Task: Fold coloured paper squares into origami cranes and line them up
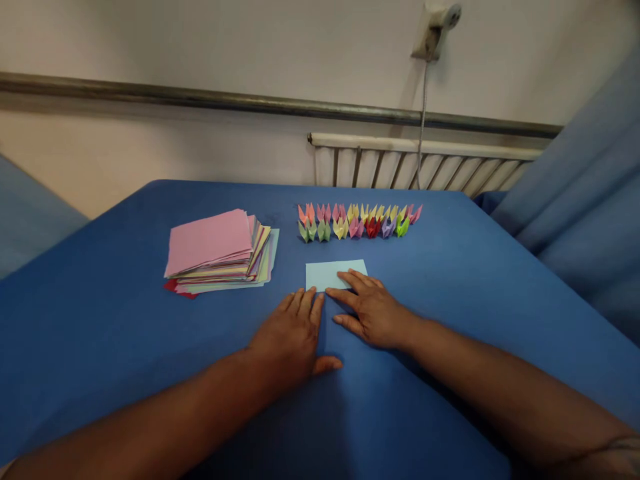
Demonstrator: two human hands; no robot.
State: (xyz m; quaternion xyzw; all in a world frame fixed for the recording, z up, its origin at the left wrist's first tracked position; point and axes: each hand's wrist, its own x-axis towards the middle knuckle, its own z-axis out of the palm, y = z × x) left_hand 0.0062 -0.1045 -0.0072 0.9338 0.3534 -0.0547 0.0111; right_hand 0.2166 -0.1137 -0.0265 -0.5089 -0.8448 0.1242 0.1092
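A light blue sheet of paper lies flat on the blue table surface, its near edge towards me. My left hand is open, palm down, with its fingertips at the paper's near left edge and the thumb stretched out to the right on the table. Over the paper's right part lies my right hand, also open, its fingers spread and resting on the sheet. The right fingers hide the sheet's near right corner. Whether the paper is folded I cannot tell.
Left of the sheet stands a stack of coloured paper, pink on top. Behind the sheet, small folded paper cranes in several colours stand in two rows. A wall rail, a radiator and a blue curtain border the table.
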